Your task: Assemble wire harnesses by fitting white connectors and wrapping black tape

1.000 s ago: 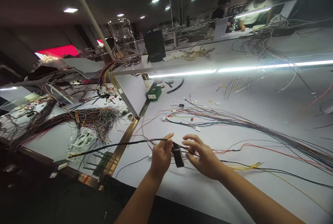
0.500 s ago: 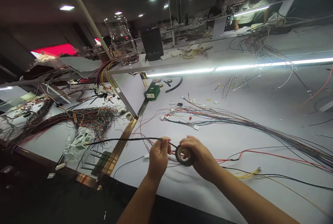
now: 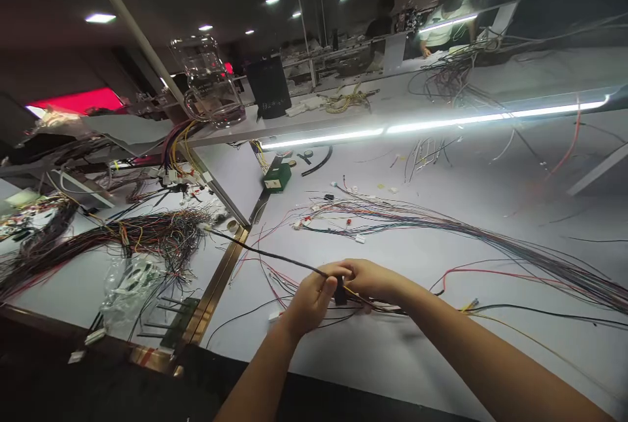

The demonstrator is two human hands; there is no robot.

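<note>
A black-wrapped cable [image 3: 275, 254] slants down from a small connector at the left into my left hand [image 3: 311, 301]. That hand is closed round it, thumb on top. Close against it, my right hand [image 3: 373, 280] is closed on a roll of black tape [image 3: 340, 292], which is seen edge-on between the two hands. Yellow and dark wires come out past the roll and run under my right wrist. The fingertips of my right hand are partly hidden behind the roll.
A long bundle of thin wires [image 3: 441, 222] with small connectors crosses the white table. A green box [image 3: 277, 177] stands by the divider. Tangled wires [image 3: 161, 232] and a plastic bag [image 3: 130, 288] lie left. A shelf overhead carries a glass jug [image 3: 210, 91]. People work beyond.
The tape roll has turned from face-on to edge-on and moved closer to my left hand. The cable's far end has risen, and the view has shifted slightly.
</note>
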